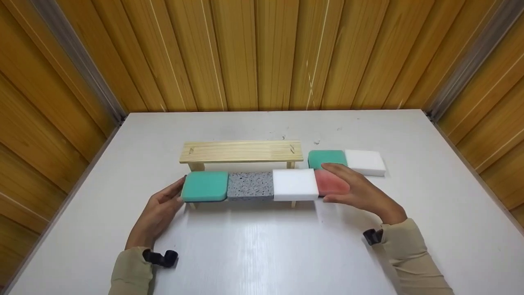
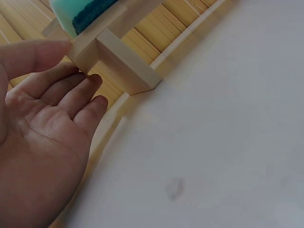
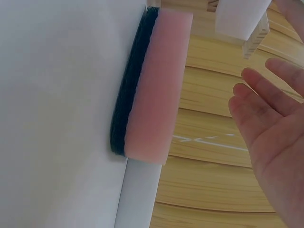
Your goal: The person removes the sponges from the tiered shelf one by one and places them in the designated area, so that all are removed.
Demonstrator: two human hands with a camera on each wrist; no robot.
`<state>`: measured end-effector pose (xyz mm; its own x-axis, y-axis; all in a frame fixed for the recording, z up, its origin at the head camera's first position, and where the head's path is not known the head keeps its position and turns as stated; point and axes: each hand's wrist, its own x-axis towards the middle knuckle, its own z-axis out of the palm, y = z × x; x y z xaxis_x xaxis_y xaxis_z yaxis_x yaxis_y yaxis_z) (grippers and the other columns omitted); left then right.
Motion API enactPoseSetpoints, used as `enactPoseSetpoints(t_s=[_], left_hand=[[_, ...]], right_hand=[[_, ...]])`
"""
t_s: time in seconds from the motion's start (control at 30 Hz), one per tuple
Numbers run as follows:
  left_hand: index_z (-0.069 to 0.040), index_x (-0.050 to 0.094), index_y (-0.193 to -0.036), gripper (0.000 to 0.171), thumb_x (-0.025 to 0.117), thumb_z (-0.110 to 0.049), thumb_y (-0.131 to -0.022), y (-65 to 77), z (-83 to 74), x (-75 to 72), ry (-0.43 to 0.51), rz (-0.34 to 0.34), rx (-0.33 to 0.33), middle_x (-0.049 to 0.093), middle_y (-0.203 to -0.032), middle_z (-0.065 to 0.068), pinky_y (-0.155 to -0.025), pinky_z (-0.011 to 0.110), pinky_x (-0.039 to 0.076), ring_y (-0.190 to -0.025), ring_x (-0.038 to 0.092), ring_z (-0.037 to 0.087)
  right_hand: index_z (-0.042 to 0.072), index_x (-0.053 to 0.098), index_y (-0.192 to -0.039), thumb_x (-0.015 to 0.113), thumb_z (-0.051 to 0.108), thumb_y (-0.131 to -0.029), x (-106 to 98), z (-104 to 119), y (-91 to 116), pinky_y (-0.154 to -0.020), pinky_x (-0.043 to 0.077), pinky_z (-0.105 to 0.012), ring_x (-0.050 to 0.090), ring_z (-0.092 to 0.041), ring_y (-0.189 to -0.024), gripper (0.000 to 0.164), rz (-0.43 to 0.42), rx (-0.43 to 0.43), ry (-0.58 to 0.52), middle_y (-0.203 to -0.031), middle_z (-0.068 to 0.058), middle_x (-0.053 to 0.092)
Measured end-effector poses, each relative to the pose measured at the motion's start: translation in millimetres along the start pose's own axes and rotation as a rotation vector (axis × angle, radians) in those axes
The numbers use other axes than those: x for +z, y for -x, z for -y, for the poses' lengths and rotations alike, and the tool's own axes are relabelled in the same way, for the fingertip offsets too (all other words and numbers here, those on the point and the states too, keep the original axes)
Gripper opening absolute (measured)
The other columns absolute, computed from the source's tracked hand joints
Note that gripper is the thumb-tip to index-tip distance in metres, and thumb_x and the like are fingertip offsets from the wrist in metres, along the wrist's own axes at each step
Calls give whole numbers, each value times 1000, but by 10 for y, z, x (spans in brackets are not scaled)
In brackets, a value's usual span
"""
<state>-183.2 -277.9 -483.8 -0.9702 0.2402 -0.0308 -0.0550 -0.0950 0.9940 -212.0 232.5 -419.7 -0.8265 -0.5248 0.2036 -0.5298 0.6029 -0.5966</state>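
Note:
A wooden bench stands on the table with a green sponge point(image 1: 204, 185), a grey speckled block point(image 1: 250, 185) and a white sponge point(image 1: 295, 184) in a row on top. At its left end is my left hand point(image 1: 161, 209), thumb tip right at the plank point(image 2: 85, 54) and the other fingers loosely extended. My right hand point(image 1: 360, 192) spreads around the opposite end, thumb and fingers apart with nothing between them. Below this hand a pink sponge point(image 3: 159, 90) lies on the table, its dark scouring side point(image 3: 134, 85) down.
A second wooden bench point(image 1: 241, 151), bare on top, stands close behind the loaded one. Another green sponge point(image 1: 327, 157) and white sponge point(image 1: 365, 161) lie side by side at the back right of the white table point(image 1: 254, 254). A wood-patterned wall point(image 1: 262, 53) rises behind.

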Motion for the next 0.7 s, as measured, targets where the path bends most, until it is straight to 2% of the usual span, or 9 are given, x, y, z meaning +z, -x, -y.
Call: enactPoseSetpoints(t_s=[0.27,0.37,0.53,0.7], left_hand=[[-4,23,-152,64,54,-8,-96,-3,11,-6,-37,0,-3,20,-161,5,-120,34,15,-150,12,20],[-4,23,-152,65,55,-8,-95,-1,10,-6,-28,-2,-5,19,-161,5,-119,29,19,-150,12,20],[1,21,-151,68,57,-4,-94,-8,12,-8,42,4,11,16,-162,9,-111,16,30,-150,10,23],[2,21,-151,67,56,-3,-93,-21,16,-4,41,14,24,16,-162,11,-109,13,31,-150,8,24]], right_hand=[[8,43,-144,80,38,-75,64,32,-43,-108,37,-59,40,-36,-137,85,0,-36,8,-147,-11,45],[9,44,-144,81,37,-75,84,35,-60,-110,36,-58,40,-34,-137,83,1,-60,10,-146,-11,46],[13,43,-145,80,39,-76,89,67,-91,-110,35,-59,40,-32,-137,83,1,-78,28,-147,-8,46],[13,42,-146,79,38,-77,89,87,-113,-110,37,-57,40,-30,-137,82,9,-90,37,-148,-7,45]])
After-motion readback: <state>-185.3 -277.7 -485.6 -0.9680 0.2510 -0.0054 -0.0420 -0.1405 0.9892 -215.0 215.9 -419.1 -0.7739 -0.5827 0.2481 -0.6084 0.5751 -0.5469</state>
